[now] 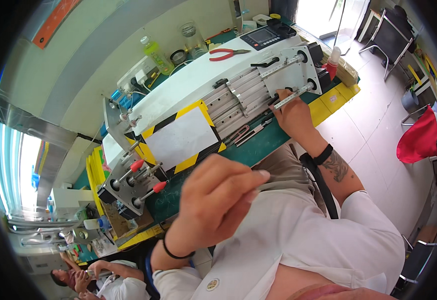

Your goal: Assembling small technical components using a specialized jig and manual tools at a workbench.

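My left hand (216, 200) is raised over my lap, in front of the bench. Its fingers are curled with the thumb pressed against them; anything between them is too small or hidden to make out. My right hand (294, 116) reaches to the near right side of a long white machine (188, 75), closed around a black clamp lever (272, 101) that it partly covers. Beside that hand lie metal rails (238, 95) and a metal end plate (296, 70). A white panel with yellow-black striped edging (183, 142) lies left of the rails.
Red-handled pliers (223, 53) rest on the machine near a control box with a screen (261, 36). Small tools (251, 134) lie on the green mat's front strip. Red-tipped rods (136, 165) stick out at the left end. A green bottle (156, 55) stands behind. Another person (121, 280) sits lower left.
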